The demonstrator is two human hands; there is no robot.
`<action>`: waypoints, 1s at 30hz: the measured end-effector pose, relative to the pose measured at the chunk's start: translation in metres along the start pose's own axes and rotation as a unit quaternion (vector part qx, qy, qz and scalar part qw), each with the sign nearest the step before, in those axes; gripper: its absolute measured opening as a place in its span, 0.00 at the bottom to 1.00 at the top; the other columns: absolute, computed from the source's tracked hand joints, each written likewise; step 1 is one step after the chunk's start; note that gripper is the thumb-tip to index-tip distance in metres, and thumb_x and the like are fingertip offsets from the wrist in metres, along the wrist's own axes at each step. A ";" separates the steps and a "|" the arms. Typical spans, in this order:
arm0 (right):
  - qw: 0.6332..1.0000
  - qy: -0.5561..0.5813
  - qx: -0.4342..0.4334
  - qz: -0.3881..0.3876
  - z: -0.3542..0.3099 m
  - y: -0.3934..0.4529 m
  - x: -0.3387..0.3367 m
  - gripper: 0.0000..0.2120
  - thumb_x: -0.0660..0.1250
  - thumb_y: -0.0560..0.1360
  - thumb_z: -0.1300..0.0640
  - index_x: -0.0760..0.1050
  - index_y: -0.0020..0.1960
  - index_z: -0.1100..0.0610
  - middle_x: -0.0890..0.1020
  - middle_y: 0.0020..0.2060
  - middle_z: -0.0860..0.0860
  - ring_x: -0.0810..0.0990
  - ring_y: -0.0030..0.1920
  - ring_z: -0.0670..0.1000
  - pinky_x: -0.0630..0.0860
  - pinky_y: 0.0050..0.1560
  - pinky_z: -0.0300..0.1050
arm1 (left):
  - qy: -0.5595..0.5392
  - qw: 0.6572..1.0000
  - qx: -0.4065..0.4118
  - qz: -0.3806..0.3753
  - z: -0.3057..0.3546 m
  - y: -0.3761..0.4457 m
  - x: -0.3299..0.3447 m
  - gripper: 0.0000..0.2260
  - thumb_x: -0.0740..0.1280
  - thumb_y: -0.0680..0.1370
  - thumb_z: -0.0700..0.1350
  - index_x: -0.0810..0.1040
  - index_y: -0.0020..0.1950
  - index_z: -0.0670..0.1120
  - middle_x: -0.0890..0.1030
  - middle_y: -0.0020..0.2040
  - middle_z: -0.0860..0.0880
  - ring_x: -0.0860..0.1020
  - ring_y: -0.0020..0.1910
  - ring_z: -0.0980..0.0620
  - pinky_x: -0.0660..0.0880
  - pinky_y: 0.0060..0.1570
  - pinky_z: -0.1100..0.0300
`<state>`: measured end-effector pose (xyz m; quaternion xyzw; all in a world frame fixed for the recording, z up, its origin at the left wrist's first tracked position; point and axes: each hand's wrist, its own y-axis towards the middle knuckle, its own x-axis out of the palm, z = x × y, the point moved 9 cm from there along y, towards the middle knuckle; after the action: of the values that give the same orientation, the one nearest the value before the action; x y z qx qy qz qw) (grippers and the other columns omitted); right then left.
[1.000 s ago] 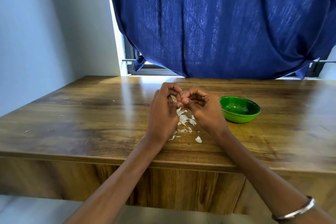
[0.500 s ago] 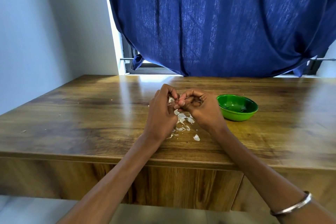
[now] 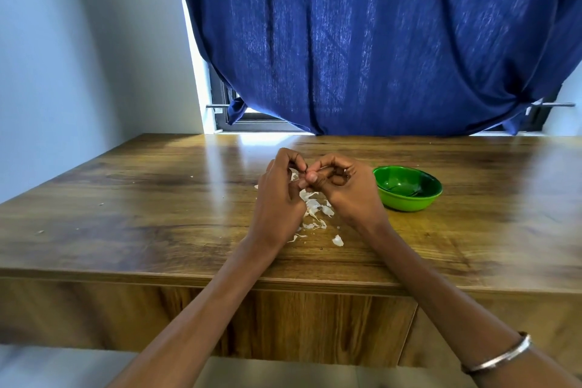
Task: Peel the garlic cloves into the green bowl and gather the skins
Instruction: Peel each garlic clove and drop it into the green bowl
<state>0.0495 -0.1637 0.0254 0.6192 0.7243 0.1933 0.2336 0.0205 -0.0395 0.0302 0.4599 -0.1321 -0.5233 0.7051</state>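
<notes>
White garlic skins (image 3: pixel 315 208) lie on the wooden table (image 3: pixel 157 214) under both hands. Left hand (image 3: pixel 280 198) and right hand (image 3: pixel 349 192) pinch 1 small hidden thing together, beside the green bowl (image 3: pixel 409 198).

2 hands (image 3: pixel 310 181) pinching together above garlic skins (image 3: pixel 315 208), green bowl (image 3: pixel 407 188) beside, wooden table (image 3: pixel 141 214)

Green bowl (image 3: pixel 408 187), glossy, darker green inside. Garlic skins (image 3: pixel 315 209) white to off-white, papery. Table (image 3: pixel 141 214) warm brown wood grain with darker streaks and pale glare patches. Curtain (image 3: pixel 378 41) deep navy blue, faint vertical weave. Wall (image 3: pixel 63 57) pale grey-blue. Bangle (image 3: pixel 497 353) silver. Window frame (image 3: pixel 252 123) dark grey.
</notes>
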 end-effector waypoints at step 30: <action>0.996 -0.074 -0.018 0.044 0.001 0.002 -0.008 0.07 0.74 0.75 0.64 0.80 0.52 0.58 0.86 0.42 0.51 0.86 0.44 0.49 0.85 0.48 0.51 | -0.054 0.991 -0.078 0.097 -0.003 -0.002 -0.021 0.18 0.75 0.73 0.32 0.76 0.57 0.49 0.85 0.43 0.55 0.83 0.41 0.60 0.76 0.40 0.68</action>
<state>0.0531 -0.1714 0.0264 0.6590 0.6734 0.1699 0.2888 0.0130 -0.0196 0.0334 0.3598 -0.1727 -0.4851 0.7781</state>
